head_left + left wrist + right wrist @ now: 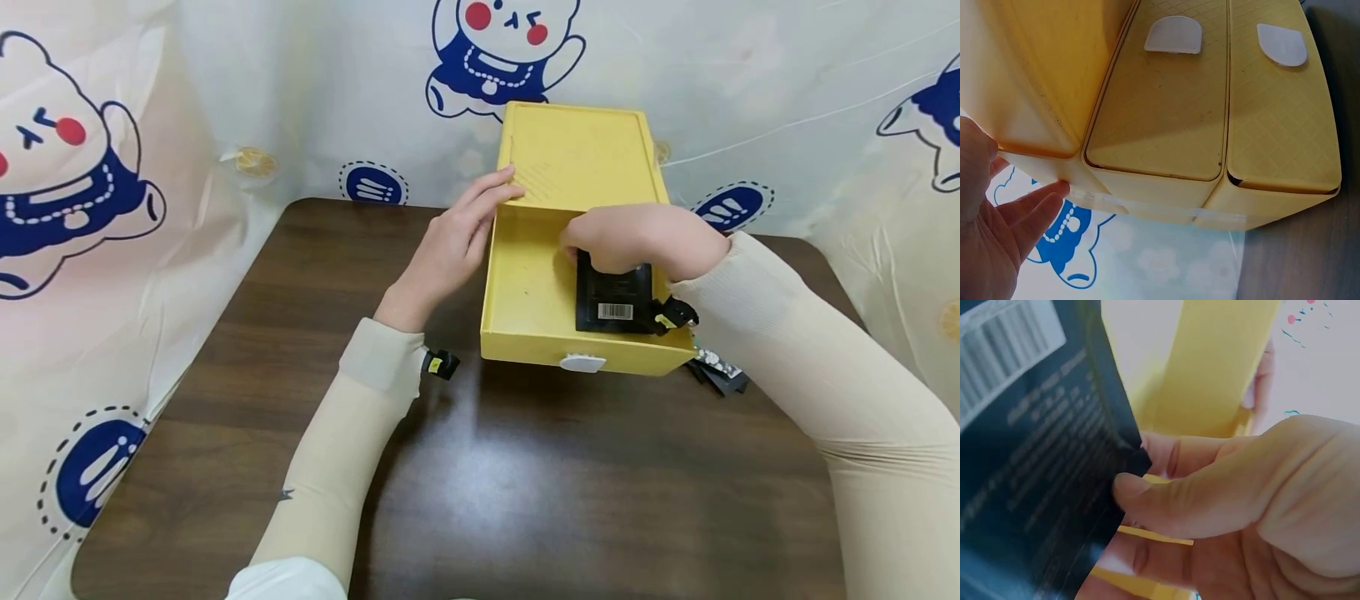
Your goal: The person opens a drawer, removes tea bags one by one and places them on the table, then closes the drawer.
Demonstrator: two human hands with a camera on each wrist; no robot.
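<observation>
A yellow drawer unit [581, 154] stands on the table with its top drawer [528, 283] pulled out. My right hand [637, 237] is inside that drawer, pinching a flat black packet [615, 292] between thumb and fingers near one corner. White print and a barcode show on the packet, large in the right wrist view, where the thumb [1147, 497] lies over its edge. With fingers extended, my left hand [457, 237] rests against the unit's left top edge. The left wrist view shows its fingertips at the casing beside two closed drawers [1160, 106] with white pull tabs.
Several dark packets [723, 375] lie on the brown table [525, 483] to the right of the unit, partly under the right sleeve. A printed curtain [300, 92] hangs close behind the unit and along both sides. Black straps are on both wrists.
</observation>
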